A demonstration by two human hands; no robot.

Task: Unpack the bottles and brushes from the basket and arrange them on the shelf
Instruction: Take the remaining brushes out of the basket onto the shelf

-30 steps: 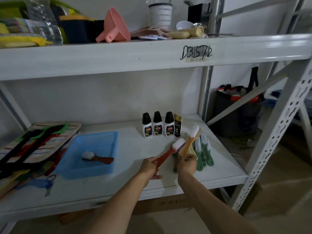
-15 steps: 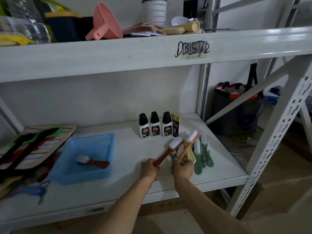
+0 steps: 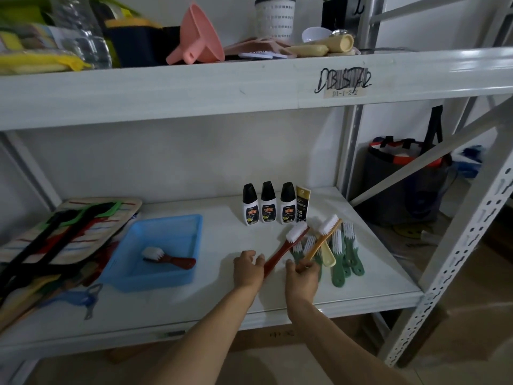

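My left hand (image 3: 248, 268) grips the handle of a long red brush (image 3: 288, 245) with white bristles. In my right hand (image 3: 302, 276) is a long orange brush (image 3: 323, 237), held over several green brushes (image 3: 347, 254) and a cream one (image 3: 328, 255) lying on the white shelf (image 3: 222, 301). Three black-capped white bottles (image 3: 268, 204) and a gold-black tube (image 3: 302, 202) stand in a row behind them. To the left, the blue basket (image 3: 177, 276) holds one short red brush (image 3: 169, 258).
A striped board with black, red and green tools (image 3: 63, 234) leans at the far left, a blue clip (image 3: 80, 300) in front of it. The upper shelf carries a pink funnel (image 3: 197, 37) and clutter. A dark bag (image 3: 402, 176) stands behind the right upright.
Both hands lowered the two long brushes toward the shelf, over the green brushes. The camera shifted slightly.
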